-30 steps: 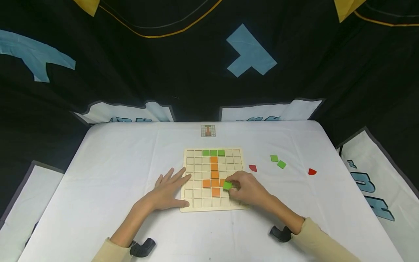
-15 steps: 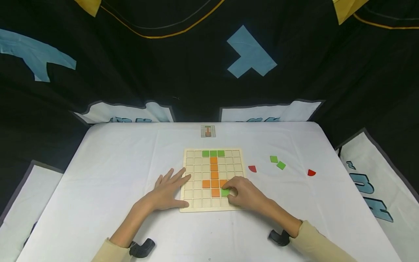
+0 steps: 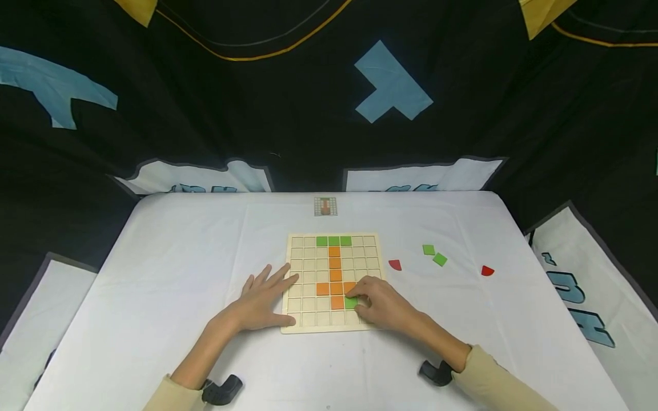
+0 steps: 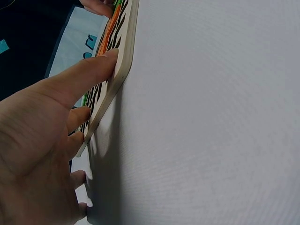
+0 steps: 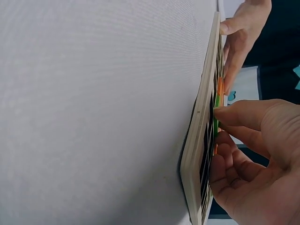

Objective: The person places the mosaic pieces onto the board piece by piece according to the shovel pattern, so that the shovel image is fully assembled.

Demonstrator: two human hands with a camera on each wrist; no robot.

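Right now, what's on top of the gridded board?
On the gridded board: three green tiles along the far row, seven orange tiles nearer, another green tile pinched by the right hand. The left hand touches the left edge. Whatever lies beneath the hands is hidden.

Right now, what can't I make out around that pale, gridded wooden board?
Head view: details on the little rectangular printed card, too small.
Head view: lower-right cells of the pale, gridded wooden board, hidden by the right hand.
Head view: part of the green square tile, under that hand.
Left wrist view: one board end, beyond the top edge.
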